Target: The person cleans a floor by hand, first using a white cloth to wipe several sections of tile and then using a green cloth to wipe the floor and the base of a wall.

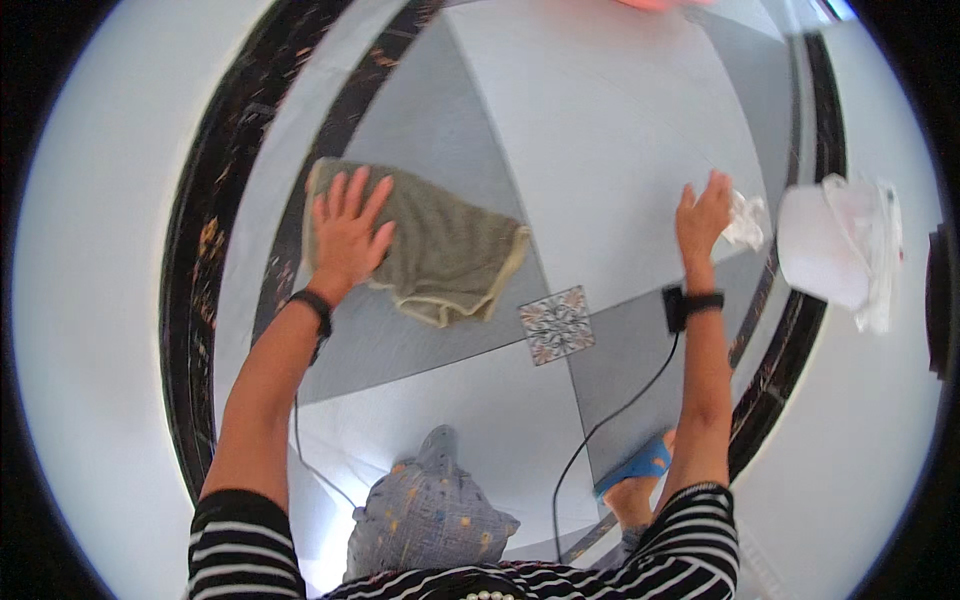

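Flat on the left end of an olive-green cloth (450,232) with pale yellow edging rests my left hand (349,225), fingers spread. The cloth lies on the tiled floor, its near right edge folded and rumpled. My right hand (701,214) is at the right, slightly blurred, with the thumb apart from the fingers. Beside its outer edge is a crumpled white tissue or thin plastic piece (745,220); whether the hand grips it is hidden. Each wrist wears a black band, and the right one carries a small black box (674,308) with a cable.
A white bin or bucket (821,240), seemingly lined with a bag, stands by the right wall. Black cables (611,415) trail from both wrists. A decorated tile inset (556,325) marks the floor's middle. A blue slipper (637,469) is at lower right; something blurred and pink-red (660,4) is at top.
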Demonstrator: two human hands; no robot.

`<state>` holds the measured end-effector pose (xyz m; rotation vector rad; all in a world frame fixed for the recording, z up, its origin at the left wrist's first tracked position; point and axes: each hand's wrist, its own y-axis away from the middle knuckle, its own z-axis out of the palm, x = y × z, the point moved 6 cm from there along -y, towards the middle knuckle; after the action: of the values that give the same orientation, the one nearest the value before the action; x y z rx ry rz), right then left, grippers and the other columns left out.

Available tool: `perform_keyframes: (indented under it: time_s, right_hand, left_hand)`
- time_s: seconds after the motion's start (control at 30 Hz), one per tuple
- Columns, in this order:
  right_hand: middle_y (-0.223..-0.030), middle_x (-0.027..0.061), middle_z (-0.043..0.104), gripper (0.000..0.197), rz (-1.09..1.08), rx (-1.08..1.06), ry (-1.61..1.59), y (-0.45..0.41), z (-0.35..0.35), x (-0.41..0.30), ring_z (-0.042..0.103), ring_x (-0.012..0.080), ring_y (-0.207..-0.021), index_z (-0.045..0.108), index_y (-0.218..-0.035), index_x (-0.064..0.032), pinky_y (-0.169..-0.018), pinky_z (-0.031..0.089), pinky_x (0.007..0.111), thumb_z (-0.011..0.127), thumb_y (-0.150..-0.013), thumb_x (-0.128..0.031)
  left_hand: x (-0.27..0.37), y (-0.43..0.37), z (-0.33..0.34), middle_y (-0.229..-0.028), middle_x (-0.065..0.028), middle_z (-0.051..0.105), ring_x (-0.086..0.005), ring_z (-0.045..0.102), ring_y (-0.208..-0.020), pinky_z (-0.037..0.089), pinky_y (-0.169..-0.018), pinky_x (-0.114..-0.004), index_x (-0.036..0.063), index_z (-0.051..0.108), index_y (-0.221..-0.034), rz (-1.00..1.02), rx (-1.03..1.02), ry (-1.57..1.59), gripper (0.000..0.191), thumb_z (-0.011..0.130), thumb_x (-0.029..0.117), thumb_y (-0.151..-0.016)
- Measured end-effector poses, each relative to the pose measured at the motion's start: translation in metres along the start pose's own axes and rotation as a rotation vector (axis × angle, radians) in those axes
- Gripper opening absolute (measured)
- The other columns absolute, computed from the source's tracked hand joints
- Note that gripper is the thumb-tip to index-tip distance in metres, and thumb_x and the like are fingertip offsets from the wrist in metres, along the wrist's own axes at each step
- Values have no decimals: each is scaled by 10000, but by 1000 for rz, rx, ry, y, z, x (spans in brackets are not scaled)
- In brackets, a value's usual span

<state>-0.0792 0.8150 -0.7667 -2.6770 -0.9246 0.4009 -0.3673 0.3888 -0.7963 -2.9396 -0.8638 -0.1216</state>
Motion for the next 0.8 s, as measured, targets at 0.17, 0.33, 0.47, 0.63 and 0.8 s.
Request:
perform_keyframes:
  time_s: [0.17,0.33,0.47,0.63,0.8]
  right_hand:
    - [-1511,115,350,589,-577,-429,-316,163,21,-292,271,384,-1400,424,-1431,-219,-1062,171,646,567,-887,-393]
    - [-1559,102,257,617,-547,-466,-124,210,30,-328,154,446,-1420,405,-1450,-253,-1003,139,742,529,-888,-475]
    - [-1553,99,267,621,-702,-518,-75,250,16,-327,195,455,-1400,413,-1445,-263,-980,175,743,553,-878,-475]
    - [-1541,84,296,576,-845,-726,-246,351,-17,-390,196,452,-1405,463,-1411,-249,-977,175,737,543,-888,-476]
    - [-1510,50,335,610,-1027,-712,-438,382,-26,-458,267,380,-1381,447,-1410,-263,-978,240,681,619,-852,-442]
  left_hand:
    - [-24,17,3,-1540,-79,289,-391,241,-1392,187,-1071,-610,318,383,-1458,-70,72,32,607,558,412,-885]
    - [-30,27,21,-1551,-99,255,-431,237,-1384,197,-1067,-628,320,378,-1460,-144,86,70,600,527,479,-901]
    - [-36,97,12,-1540,-120,269,-447,224,-1382,202,-1066,-633,318,412,-1438,-198,79,118,601,547,506,-883]
    - [-80,250,-9,-1548,-145,247,-465,187,-1393,169,-1080,-627,315,419,-1436,-425,-92,93,625,576,509,-862]
    - [-123,346,-10,-1567,-169,183,-478,151,-1403,156,-1080,-637,288,365,-1472,-657,-138,61,656,550,508,-882]
